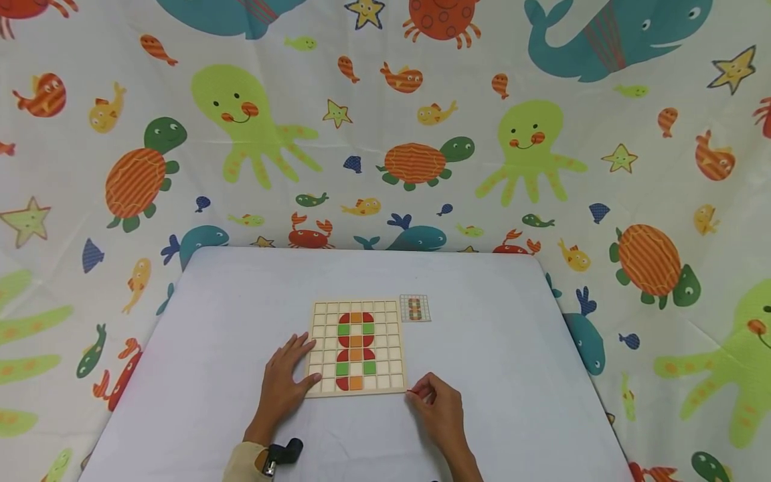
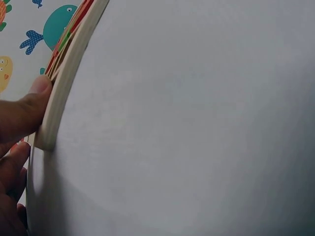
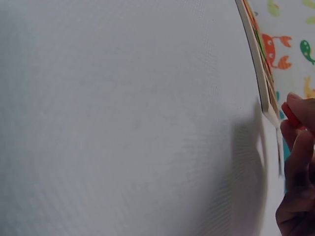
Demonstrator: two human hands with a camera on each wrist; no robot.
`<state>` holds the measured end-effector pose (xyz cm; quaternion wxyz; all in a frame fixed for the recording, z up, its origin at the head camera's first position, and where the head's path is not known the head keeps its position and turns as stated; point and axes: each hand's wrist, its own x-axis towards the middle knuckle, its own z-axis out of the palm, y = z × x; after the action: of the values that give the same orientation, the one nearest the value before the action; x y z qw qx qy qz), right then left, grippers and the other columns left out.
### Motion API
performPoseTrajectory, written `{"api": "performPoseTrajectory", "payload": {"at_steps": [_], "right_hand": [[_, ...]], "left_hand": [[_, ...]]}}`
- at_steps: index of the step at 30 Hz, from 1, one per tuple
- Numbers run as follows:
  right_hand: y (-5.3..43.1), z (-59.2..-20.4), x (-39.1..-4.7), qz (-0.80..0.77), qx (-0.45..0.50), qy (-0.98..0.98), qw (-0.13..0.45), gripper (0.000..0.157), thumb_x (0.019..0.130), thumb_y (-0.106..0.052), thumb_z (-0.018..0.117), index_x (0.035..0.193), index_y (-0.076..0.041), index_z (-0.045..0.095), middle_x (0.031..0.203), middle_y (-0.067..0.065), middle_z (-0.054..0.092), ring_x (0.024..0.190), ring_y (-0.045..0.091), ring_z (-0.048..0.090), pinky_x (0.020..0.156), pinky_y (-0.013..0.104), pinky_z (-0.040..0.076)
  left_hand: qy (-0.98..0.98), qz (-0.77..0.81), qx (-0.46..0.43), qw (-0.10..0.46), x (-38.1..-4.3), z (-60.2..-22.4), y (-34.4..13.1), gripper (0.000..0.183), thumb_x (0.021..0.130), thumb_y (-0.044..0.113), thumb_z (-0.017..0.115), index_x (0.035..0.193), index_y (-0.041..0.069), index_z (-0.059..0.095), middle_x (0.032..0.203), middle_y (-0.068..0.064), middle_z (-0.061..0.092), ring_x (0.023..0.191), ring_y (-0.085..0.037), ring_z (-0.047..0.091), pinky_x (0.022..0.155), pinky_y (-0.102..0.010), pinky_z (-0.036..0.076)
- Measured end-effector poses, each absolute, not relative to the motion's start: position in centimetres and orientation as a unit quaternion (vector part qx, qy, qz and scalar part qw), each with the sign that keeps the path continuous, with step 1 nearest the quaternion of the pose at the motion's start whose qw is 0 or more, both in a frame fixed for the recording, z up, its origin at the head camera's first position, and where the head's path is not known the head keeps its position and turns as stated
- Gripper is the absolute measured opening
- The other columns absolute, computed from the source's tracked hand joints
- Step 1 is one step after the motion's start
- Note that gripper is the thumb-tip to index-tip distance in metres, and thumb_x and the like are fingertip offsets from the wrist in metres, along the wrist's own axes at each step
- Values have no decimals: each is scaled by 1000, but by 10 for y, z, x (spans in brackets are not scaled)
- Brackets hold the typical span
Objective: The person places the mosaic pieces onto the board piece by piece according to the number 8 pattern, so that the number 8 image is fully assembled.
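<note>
A pale wooden grid board (image 1: 383, 368) lies on the table, bearing red rounded tiles, orange square tiles (image 1: 357, 341) and green square tiles (image 1: 369, 367). They form a figure like an 8; its lowest row holds one red tile (image 1: 342, 383) and one orange square. My left hand (image 1: 286, 375) rests at the board's left side, fingers extended along the edge and thumb on the near left corner. Just off the near right corner, my right hand (image 1: 442, 405) pinches a small red tile (image 3: 291, 115) between thumb and finger, its shape partly hidden.
Beside the board's far right corner lies a small pattern card (image 1: 415, 308) showing a grid with a similar figure. A white cloth covers the table (image 1: 512, 348). Behind it hangs a curtain (image 1: 385, 201) printed with sea animals. A black device (image 1: 286, 452) sits at my left wrist.
</note>
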<state>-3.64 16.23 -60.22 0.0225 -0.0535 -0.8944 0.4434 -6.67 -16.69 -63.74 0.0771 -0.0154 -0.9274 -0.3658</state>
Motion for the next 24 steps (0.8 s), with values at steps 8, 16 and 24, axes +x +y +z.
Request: {"api": "performPoseTrajectory", "payload": {"at_steps": [8,16,24], "right_hand": [[163,-602,-36,460,-73,-885,19,19,82,-20,92,82,-23,74,71,-11,69,58,2,49,54,19,41],[162,-601,-36,491,-52,-870,1,24,78,-12,94,91,-26,78,75,-11,74,55,4,49,49,18,39],[158,-605,-38,474,-33,-880,6,24,85,-12,90,90,-26,71,81,-10,71,58,1,48,52,17,41]], "left_hand": [[-929,-360,-18,82,-67,-638,-168,73,83,21,90,149,11,62,163,-15,52,157,-43,38,125,-71,24],[-929,-359,-23,90,-68,-639,-170,73,82,21,90,149,12,62,163,-15,52,156,-43,39,125,-71,24],[-928,-362,-21,82,-67,-640,-169,72,82,21,90,149,11,62,163,-15,52,156,-43,38,126,-70,23]]}}
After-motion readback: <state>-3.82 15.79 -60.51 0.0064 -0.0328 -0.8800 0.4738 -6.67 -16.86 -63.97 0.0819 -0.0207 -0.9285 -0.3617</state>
